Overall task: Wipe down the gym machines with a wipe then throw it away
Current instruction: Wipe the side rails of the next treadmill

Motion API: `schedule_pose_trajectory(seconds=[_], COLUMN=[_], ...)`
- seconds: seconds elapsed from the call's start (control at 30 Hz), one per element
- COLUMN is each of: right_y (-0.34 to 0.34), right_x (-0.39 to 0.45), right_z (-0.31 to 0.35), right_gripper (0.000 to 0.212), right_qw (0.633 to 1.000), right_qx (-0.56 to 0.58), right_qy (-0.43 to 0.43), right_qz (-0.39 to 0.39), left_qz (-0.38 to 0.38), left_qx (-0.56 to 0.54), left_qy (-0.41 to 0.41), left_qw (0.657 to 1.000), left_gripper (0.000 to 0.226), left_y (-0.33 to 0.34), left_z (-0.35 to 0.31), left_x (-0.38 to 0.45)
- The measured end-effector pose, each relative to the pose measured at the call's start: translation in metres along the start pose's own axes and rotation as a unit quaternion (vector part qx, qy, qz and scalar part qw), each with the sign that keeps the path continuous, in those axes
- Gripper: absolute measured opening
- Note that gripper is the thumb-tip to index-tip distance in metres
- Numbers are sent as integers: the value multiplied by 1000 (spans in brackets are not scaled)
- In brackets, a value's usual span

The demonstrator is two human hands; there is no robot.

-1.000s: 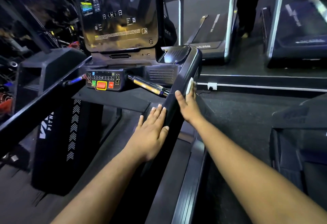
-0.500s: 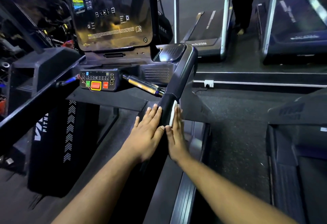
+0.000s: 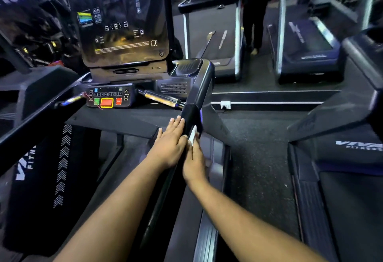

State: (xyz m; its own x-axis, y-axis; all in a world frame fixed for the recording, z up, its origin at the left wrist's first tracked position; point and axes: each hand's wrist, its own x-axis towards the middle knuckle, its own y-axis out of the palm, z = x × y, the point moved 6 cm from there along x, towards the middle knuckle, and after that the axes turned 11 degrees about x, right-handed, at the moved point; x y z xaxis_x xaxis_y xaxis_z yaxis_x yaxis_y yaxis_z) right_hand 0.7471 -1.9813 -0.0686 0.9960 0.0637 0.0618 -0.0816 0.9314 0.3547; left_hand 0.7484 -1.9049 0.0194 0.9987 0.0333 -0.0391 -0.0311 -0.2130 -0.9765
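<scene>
Two hands lie on one black rail (image 3: 195,104). The left hand (image 3: 169,145) rests flat, fingers straight. The right hand (image 3: 193,161) presses one white wipe (image 3: 192,135) on the rail's right edge, fingers straight. Open floor (image 3: 255,147) lies beside it.

Right hand (image 3: 193,164) with wipe (image 3: 192,135) slid back down the treadmill's right handrail (image 3: 191,114), from up near the console corner to level with the left hand (image 3: 169,144), now just beside it. View pulled back slightly.
</scene>
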Motion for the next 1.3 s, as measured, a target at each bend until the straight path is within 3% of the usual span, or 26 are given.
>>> schedule_pose_trajectory(seconds=[0.13,0.23,0.37,0.47,0.6,0.7,0.77,0.87,1.07,1.17,1.23,1.3], right_y=[-29,-50,-82,-109,-139,-171,-194,-233,-291,-328,-352,-366], right_x=[-20,-45,-96,-141,-204,-248,-269,-304,-349,-356,-359,-364], right_z=[23,52,88,116,158,186,197,211,242,282,311,337], right_gripper=[27,32,26,23,24,27,23,21,13,20,21,24], right_qw=[998,999,996,991,989,987,980,966,961,940,915,857], right_qx=[-62,-22,46,80,93,12,-37,-92,-113,-163,-209,-310], right_qy=[8,-5,4,-3,-25,-62,-78,-81,-75,-121,-159,-217], right_qz=[-20,-37,-75,-103,-115,-146,-179,-227,-241,-275,-307,-349], left_qz=[-13,-31,-30,11,58,83,110,155,158,151,130,113], left_qx=[64,83,-71,-248,-338,-347,-379,-383,-356,-352,-356,-355], left_qy=[22,48,112,166,207,228,234,250,294,318,323,328], left_qw=[998,995,991,954,916,906,889,876,873,867,868,868], left_gripper=[62,66,34,9,23,27,43,28,28,13,17,16], left_y=[-2,-3,-6,-7,-6,1,10,33,67,73,72,70], left_z=[-6,-19,-50,-87,-135,-171,-190,-228,-291,-327,-350,-369], left_x=[-17,-43,-79,-109,-146,-174,-188,-215,-240,-244,-245,-243])
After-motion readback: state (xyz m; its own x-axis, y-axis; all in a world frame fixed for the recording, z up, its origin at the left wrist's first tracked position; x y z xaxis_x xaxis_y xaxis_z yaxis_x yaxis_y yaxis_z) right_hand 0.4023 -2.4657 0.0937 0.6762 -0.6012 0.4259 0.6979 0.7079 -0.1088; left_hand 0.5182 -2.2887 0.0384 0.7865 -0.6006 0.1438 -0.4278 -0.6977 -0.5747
